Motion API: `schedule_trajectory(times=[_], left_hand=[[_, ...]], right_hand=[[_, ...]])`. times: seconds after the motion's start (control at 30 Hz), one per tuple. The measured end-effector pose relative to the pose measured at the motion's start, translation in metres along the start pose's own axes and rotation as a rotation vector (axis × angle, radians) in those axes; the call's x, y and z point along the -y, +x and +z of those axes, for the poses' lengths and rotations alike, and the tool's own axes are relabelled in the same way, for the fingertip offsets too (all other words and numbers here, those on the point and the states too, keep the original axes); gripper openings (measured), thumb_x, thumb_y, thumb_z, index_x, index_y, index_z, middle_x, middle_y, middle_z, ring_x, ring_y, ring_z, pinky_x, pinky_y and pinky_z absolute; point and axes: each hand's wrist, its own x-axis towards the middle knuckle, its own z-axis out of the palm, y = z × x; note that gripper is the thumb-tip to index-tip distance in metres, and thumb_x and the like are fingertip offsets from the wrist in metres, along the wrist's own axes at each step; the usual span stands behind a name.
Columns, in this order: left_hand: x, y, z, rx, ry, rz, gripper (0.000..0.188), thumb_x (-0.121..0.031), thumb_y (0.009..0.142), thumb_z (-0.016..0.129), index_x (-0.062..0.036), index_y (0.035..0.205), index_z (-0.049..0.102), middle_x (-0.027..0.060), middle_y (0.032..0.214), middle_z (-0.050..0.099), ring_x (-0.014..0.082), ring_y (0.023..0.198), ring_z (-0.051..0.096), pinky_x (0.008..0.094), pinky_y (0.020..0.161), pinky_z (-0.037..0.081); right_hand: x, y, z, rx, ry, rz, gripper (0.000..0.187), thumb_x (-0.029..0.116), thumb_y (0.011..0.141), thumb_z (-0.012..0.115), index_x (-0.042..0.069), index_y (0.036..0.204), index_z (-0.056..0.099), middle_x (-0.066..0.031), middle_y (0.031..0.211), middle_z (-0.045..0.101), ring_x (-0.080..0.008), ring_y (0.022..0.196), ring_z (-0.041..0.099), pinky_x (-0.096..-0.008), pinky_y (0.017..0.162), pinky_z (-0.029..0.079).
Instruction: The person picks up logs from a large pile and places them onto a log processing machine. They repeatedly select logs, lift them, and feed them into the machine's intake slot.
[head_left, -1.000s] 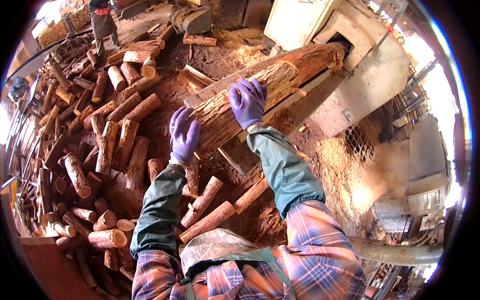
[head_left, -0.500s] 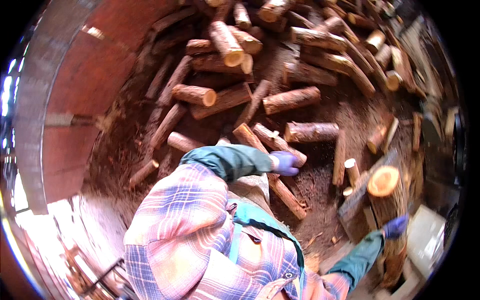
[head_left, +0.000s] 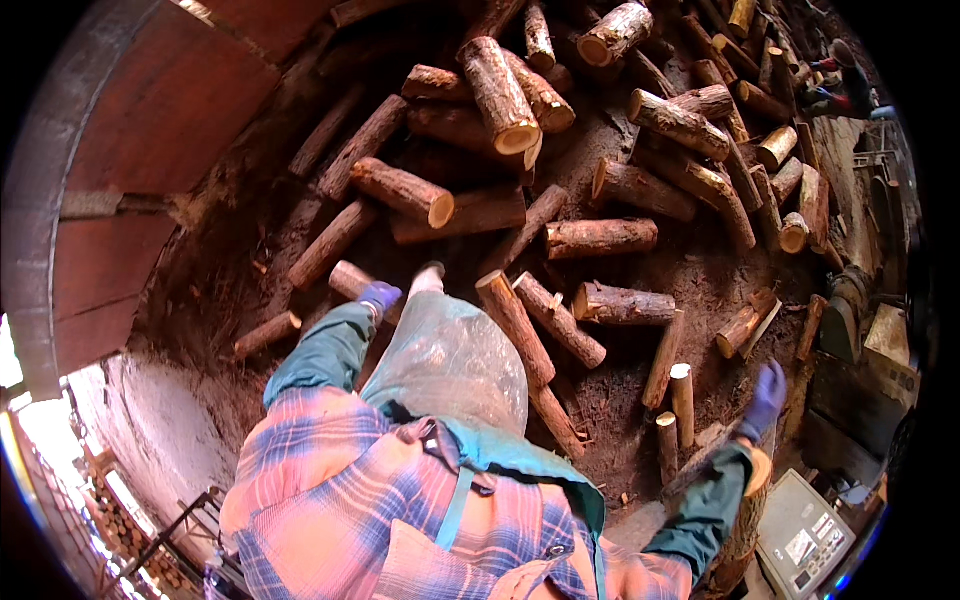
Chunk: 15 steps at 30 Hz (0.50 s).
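Note:
My left hand (head_left: 380, 296), in a purple glove, is beside the right end of a short log (head_left: 350, 279) on the ground. Its fingers are too small and blurred to show whether they grip the log. My right hand (head_left: 766, 398), also gloved in purple, is raised just beyond the pale cut top of an upright log (head_left: 759, 472). Its fingers are stretched out with nothing in them. My right forearm partly hides this log. In front of me, a log with a small side stub (head_left: 558, 320) lies next to a longer log (head_left: 516, 327).
Many bark-covered logs (head_left: 500, 95) lie heaped at the far side. Short thin pieces (head_left: 682, 400) stand upright before the right-hand log. A pale box with a panel (head_left: 803, 535) is at lower right. A reddish-brown wall panel (head_left: 170, 110) borders the left.
My left hand has left the log with the side stub and moved left to the short log. My right hand has moved forward from the upright log's side. The view has shifted.

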Motion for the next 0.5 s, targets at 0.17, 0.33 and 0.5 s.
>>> schedule_trajectory(times=[0.17, 0.33, 0.5], left_hand=[[-0.125, 0.023, -0.072, 0.134, -0.468, 0.265, 0.059, -0.043, 0.086, 0.074, -0.0003, 0.125, 0.063, 0.0142, 0.116, 0.069, 0.0223, 0.106, 0.063, 0.0355, 0.097, 0.049], [-0.193, 0.162, -0.132, -0.083, -0.783, 0.216, 0.096, -0.054, 0.086, 0.073, 0.0004, 0.151, 0.028, 0.0193, 0.132, 0.060, 0.0264, 0.122, 0.057, 0.0369, 0.107, 0.042], [-0.270, 0.316, -0.211, -0.041, -1.237, 0.202, 0.111, -0.065, 0.080, 0.074, -0.0065, 0.157, 0.018, 0.0230, 0.154, 0.036, 0.0304, 0.140, 0.038, 0.0434, 0.116, 0.028]], right_hand=[[0.123, -0.009, 0.286, 0.544, 0.256, 0.025, 0.038, 0.028, 0.094, 0.070, 0.007, 0.125, 0.064, -0.0094, 0.120, 0.066, -0.0187, 0.111, 0.061, -0.0304, 0.097, 0.047], [0.257, 0.043, 0.504, 0.974, 0.661, 0.434, 0.082, 0.038, 0.088, 0.076, 0.000, 0.148, 0.036, -0.0223, 0.149, 0.042, -0.0293, 0.141, 0.038, -0.0380, 0.114, 0.034], [0.321, 0.162, 0.706, 0.953, 0.432, 0.145, 0.101, 0.044, 0.080, 0.083, -0.007, 0.149, 0.029, -0.0190, 0.125, 0.061, -0.0224, 0.109, 0.060, -0.0342, 0.095, 0.049]])
